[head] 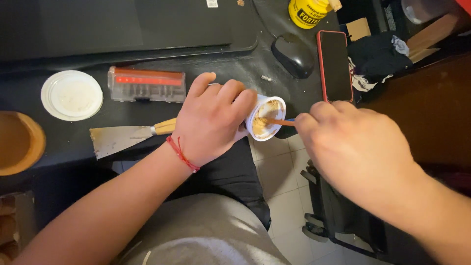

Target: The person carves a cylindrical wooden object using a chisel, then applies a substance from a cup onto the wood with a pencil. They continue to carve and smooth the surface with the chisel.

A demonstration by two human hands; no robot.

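Note:
My left hand [212, 123] grips a small white cup [266, 118] tilted toward the right, with tan paste inside. A red string bracelet circles that wrist. My right hand [354, 147] pinches a thin wooden stick [280, 121] whose tip reaches into the cup's paste. Both hands hover at the front edge of a black desk [206, 64], above my lap.
A putty knife [128, 135] with a wooden handle lies left of my left hand. Behind it sit a clear bit case [146, 85] and a white lid [71, 95]. A black mouse [293, 55], red-cased phone [334, 66], yellow jar [307, 12], laptop [127, 24] and wooden bowl [17, 142] surround them.

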